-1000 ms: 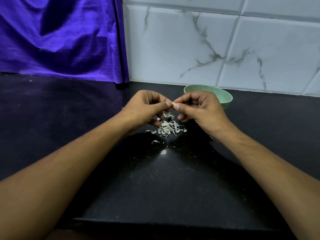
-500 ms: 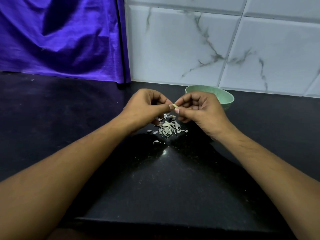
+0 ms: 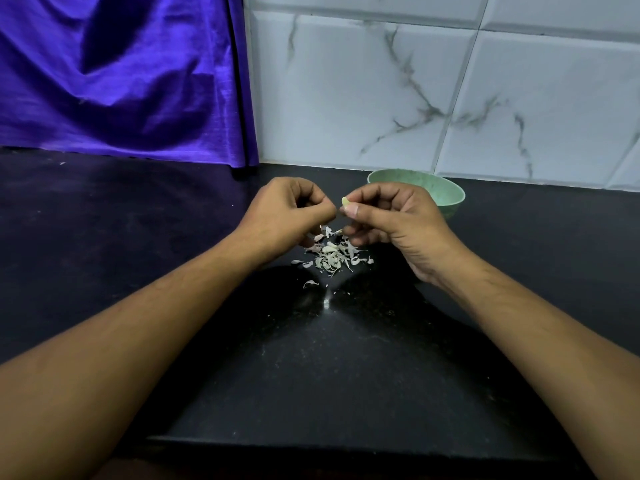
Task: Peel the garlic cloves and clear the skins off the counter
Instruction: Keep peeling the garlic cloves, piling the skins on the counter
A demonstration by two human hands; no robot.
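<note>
My right hand (image 3: 391, 223) pinches a small garlic clove (image 3: 345, 201) between thumb and forefinger, above the bench (image 3: 138, 237) and just in front of the green bowl (image 3: 446, 197). My left hand (image 3: 287, 213) is curled, fingertips just beside the clove; whether it pinches a strip of skin I cannot tell. The skins (image 3: 329, 258) lie heaped directly below. I judge the clove could slip from so slight a pinch and drop among them, and light flakes may scatter when swept.

A small pale garlic clove (image 3: 345, 201) is pinched at the fingertips of the right hand (image 3: 391, 220), held above the table (image 3: 311, 358). Beneath it, thin whitish skins (image 3: 330, 258) lie in a loose heap on the black surface, with a few stray curls nearer the person.
</note>
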